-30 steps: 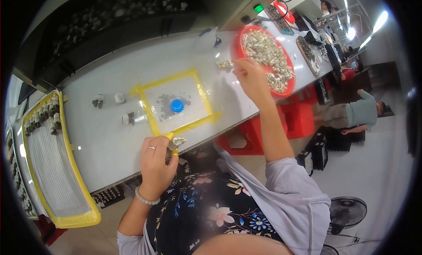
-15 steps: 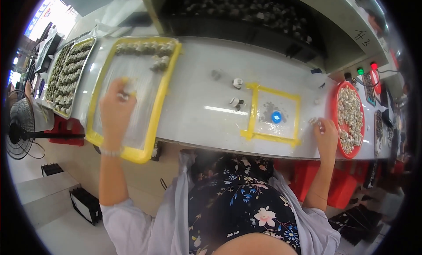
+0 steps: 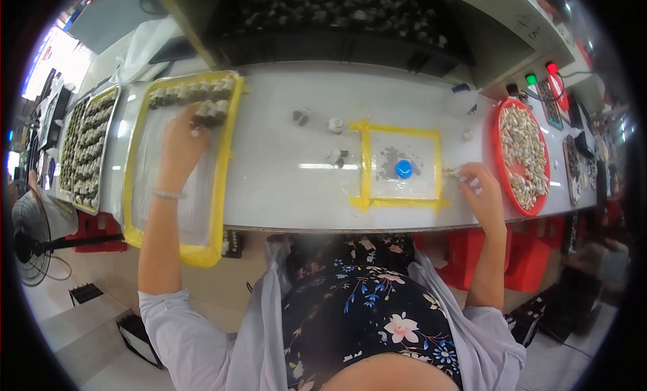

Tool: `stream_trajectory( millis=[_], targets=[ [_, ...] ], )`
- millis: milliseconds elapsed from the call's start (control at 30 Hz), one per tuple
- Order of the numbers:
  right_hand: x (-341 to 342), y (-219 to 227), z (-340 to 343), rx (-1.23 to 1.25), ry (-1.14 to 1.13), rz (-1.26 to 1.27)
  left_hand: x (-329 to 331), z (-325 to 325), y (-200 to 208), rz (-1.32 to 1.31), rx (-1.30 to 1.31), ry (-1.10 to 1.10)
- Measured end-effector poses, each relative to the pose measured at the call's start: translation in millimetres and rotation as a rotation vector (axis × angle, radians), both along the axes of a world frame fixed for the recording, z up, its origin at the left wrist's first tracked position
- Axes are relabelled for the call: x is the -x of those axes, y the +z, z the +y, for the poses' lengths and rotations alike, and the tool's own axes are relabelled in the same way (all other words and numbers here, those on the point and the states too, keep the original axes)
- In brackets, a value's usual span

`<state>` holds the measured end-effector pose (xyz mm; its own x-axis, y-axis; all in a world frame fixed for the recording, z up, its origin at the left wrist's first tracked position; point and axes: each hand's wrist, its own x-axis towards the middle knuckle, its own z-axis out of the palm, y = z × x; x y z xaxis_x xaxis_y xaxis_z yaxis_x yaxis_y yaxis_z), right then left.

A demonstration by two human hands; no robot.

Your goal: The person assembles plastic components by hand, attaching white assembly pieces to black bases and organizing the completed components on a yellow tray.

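Observation:
My left hand (image 3: pixel 183 145) is over the yellow-rimmed tray (image 3: pixel 217 219), fingers drawn together beside a short second row of small white-and-dark pieces (image 3: pixel 214 109). Its fingertips touch that row's left end; what they pinch is partly hidden. A full row of like pieces (image 3: pixel 189 93) runs along the tray's far end. My right hand (image 3: pixel 482 192) is closed on a small whitish piece (image 3: pixel 451 171), just right of a yellow-taped square (image 3: pixel 437 145) on the table. Inside that square sits a round blue cap (image 3: pixel 403 169) among dark wet-looking spots.
An oval red basin (image 3: pixel 499 132) of small whitish pieces stands at the right. Loose white-and-dark pieces (image 3: pixel 338 156) lie left of the taped square. Filled trays (image 3: pixel 101 138) are at the far left, by a black fan (image 3: pixel 30 236). A dark bin (image 3: pixel 323 47) stands behind.
My left hand has moved from the tray's middle to the short second row at its far end. My right hand has moved left toward the taped square. The whole view has shifted slightly.

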<state>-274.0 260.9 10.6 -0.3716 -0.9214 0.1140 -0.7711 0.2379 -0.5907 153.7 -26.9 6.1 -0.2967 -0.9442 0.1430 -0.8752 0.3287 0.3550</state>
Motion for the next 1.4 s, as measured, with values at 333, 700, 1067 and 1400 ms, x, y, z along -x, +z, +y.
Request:
stream_trajectory(
  millis=[333,700,1067,1400],
  targets=[
    [0,-11,5,0.161,-0.006,0.236,71,112,23,0.234,0.108,-0.445],
    [-27,-8,-5,0.089,0.279,0.21,145,123,-22,0.215,0.027,-0.486],
    [-25,-11,-6,0.113,0.267,0.197,135,125,-12,0.239,-0.037,-0.493],
    [-31,-13,-7,0.151,0.26,0.294,116,139,-26,0.832,-0.534,-0.421]
  ],
)
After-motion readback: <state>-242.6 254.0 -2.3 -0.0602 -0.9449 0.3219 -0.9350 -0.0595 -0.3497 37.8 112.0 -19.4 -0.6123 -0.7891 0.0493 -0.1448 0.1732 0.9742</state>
